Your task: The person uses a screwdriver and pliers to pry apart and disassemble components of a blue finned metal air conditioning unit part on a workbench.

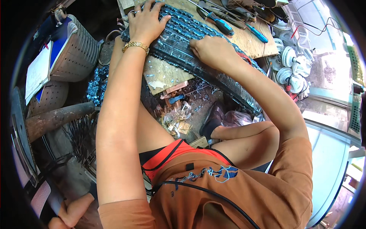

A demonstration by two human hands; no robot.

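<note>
Head view, 1 person seated, 2 bare hands.

Item: slab (173, 44), long, dark, with ridged rows and a blue sheen; 12 to 1 o'clock, lying on a pale wooden bench (166, 72), its near end running toward 3 o'clock past the bench edge.

Left hand (146, 24): 11 to 12 o'clock, palm down on the slab, fingers spread; 1 ring, gold-coloured bracelet (136, 46) at the wrist.

Right hand (213, 51): 1 o'clock, over the slab, fingers curled inward; whether they pinch anything cannot be told.

Tools: 2 blue-handled screwdrivers, a nearer one (223, 26) at 1 o'clock and a farther one (258, 35) between 1 and 2, both on the bench beyond the slab.

Surroundings: white discs (288, 56), 2 o'clock; perforated bin (78, 57), grey, 10 o'clock, papers (37, 78) against its side; dark glinting heap (95, 89), between 9 and 10; wooden shaft (57, 118), 9 o'clock; mixed scraps (177, 116), at the dial's centre, below the bench edge; dark shoe (213, 116), just toward 3 o'clock from the scraps.
</note>
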